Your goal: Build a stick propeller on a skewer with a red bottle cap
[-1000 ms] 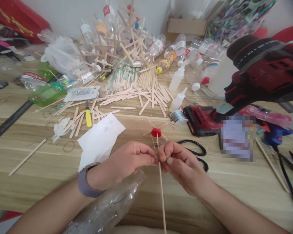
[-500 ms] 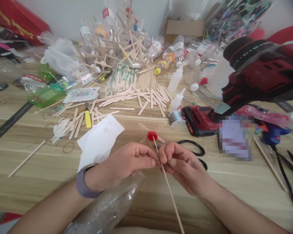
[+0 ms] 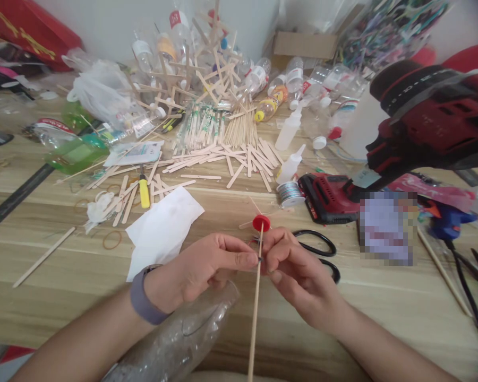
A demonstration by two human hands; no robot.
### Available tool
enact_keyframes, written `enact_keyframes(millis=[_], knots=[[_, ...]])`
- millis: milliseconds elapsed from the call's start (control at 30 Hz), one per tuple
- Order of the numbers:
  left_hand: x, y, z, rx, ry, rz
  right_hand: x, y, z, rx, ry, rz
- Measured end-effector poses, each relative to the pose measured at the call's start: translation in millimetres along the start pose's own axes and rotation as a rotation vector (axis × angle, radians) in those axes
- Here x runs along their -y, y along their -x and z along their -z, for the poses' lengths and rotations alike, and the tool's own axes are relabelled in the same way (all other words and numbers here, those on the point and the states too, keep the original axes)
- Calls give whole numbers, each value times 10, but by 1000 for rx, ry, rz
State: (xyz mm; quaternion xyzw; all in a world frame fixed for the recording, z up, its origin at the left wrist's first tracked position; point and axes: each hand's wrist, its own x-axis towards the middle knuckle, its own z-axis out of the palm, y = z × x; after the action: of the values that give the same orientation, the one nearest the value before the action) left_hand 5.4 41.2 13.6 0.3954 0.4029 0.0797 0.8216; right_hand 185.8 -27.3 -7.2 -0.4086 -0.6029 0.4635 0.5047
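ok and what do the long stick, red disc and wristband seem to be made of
Long stick: probably wood or bamboo, matte and unpainted, given its pale tan colour.
Red disc: likely plastic, with a smooth finish, judging by its even, bright colour.
Wristband: perhaps silicone or rubber, matte and smooth, with no weave visible, though fabric is possible.

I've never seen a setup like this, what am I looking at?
You see a person's bare left hand and right hand, no robot. The view comes from a camera worn on that person's head, looking down. On the wooden table are flat wooden sticks, white paper and plastic bottles, with a red and black power tool to the right. The left hand pinches a thin wooden rod with a red disc near its far end. The right hand is close beside it; whether it touches is unclear.
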Motion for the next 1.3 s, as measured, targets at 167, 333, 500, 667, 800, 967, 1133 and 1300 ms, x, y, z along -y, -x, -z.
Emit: enact_keyframes(millis=[167,333,500,667,800,967,1133,1300], knots=[[-11,-2,1,-25,29,-9,-13,14,-21,-23,42,-23],[-38,15,-34,-68,-21,-57,-35,23,-58,-84,-47,-126],[-44,5,-49,-104,-61,-121,-15,34,-83,-153,26,-178],[-20,-17,-41,-122,-55,-176,1,18,-110,-146,-47,-358],[-22,-22,-76,-136,-33,-226,1,-8,-121,-104,-115,-491],[8,-49,-101,-130,-54,-311,9,-45,-121,-55,-256,-593],[63,-81,-85,-78,-72,-325,-8,-66,-116,-24,-368,-638],[78,-88,-74,-65,-86,-318,-26,-53,-118,-3,-385,-660]])
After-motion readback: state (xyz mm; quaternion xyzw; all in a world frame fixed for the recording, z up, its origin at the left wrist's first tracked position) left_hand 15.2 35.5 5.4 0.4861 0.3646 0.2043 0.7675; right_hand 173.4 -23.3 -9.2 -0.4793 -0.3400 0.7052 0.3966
